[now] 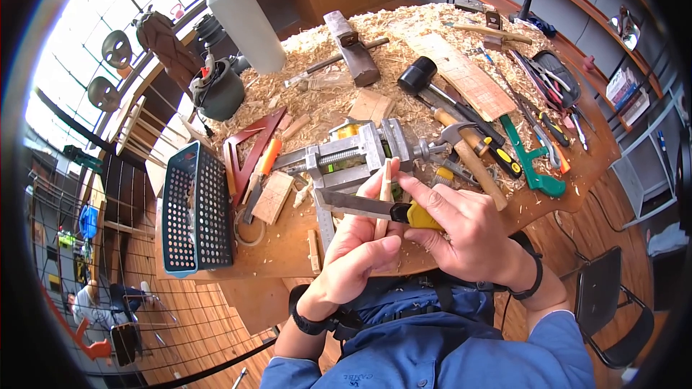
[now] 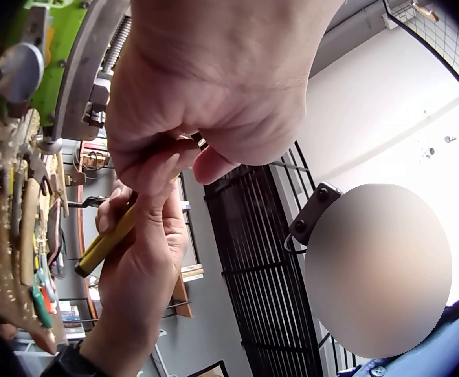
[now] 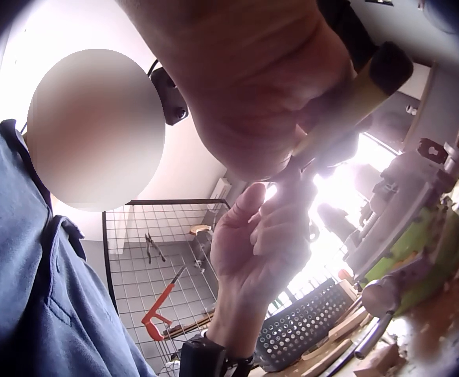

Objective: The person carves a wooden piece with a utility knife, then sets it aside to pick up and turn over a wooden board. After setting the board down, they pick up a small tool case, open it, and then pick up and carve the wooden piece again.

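Observation:
My left hand [image 1: 349, 266] grips a thin, pale wooden stick [image 1: 387, 176], which points up and away from my body. In my right hand [image 1: 472, 227] is a knife with a yellow and black handle [image 1: 422, 217]. Its long grey blade [image 1: 353, 204] lies across the stick in the head view and points left. Both hands are close together in front of a metal vise [image 1: 371, 145], above the near edge of the workbench. From the left wrist, the yellow handle [image 2: 108, 245] shows under the right hand's fingers, while the left palm hides the stick.
A dark perforated basket [image 1: 198, 209] stands on the left. Beside it lie an orange-handled chisel [image 1: 268, 158] and small wood blocks [image 1: 274, 197]. A claw hammer [image 1: 476, 169], a black mallet [image 1: 418, 74] and a green-handled saw [image 1: 530, 155] are at right. Shavings [image 1: 303, 47] cover the far bench.

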`<state>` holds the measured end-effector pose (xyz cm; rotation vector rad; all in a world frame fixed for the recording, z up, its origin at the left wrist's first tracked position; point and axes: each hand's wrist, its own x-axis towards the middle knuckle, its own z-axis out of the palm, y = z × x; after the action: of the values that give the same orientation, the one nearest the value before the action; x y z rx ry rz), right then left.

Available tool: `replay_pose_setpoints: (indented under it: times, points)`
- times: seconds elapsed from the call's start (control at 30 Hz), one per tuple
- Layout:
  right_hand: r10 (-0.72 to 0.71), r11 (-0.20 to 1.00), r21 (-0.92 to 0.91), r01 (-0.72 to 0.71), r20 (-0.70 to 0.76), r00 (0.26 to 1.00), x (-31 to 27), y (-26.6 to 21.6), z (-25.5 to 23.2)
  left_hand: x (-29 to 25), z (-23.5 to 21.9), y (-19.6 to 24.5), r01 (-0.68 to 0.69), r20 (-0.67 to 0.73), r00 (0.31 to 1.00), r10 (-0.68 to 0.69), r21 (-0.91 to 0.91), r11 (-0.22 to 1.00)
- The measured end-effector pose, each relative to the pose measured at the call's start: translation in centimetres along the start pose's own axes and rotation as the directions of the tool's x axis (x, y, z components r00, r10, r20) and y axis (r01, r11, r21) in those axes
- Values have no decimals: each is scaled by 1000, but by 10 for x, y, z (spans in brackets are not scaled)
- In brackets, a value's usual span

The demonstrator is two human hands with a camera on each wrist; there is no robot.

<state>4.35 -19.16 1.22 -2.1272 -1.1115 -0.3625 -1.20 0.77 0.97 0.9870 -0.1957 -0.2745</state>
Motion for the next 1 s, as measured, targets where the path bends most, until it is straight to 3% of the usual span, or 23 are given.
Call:
replay_pose_setpoints:
  times: [0.13, 0.2, 0.3, 0.33, 0.57, 0.67, 0.73, 0.83, 1.0]
  points:
    - [34, 999, -6, -35, -62, 998, 1, -1, -1, 3, 9, 0, -14, -72, 997, 15, 15, 1000]
    - [22, 998, -58, -22, 6, 1000, 0, -3, -5, 4, 8, -4, -8, -80, 997, 17, 119, 993]
    - [29, 999, -36, -30, -10, 1000, -4, -2, -4, 4, 4, -4, 30, -68, 998, -12, 265, 964]
    - [35, 999, -38, -35, -12, 999, -4, -2, -3, 5, 4, -7, -13, -67, 997, 32, 278, 961]
    - [12, 996, -92, -20, -78, 997, -6, -4, -6, 6, 1, -8, -13, 27, 1000, 6, 262, 965]
    - [9, 994, -109, -18, -81, 997, -7, -6, -6, 6, -2, -12, -32, 7, 999, 31, 376, 926]
    - [7, 992, -122, -18, -86, 996, -7, -6, -5, 5, -5, -17, -97, -2, 992, 125, 614, 784]
    - [26, 996, -78, -34, -92, 995, -7, -6, -3, 6, -6, -25, -186, 18, 974, 226, 637, 748]
    - [33, 998, -43, -36, -66, 997, -8, -3, -5, 7, -5, -24, -210, 22, 965, 262, 662, 719]
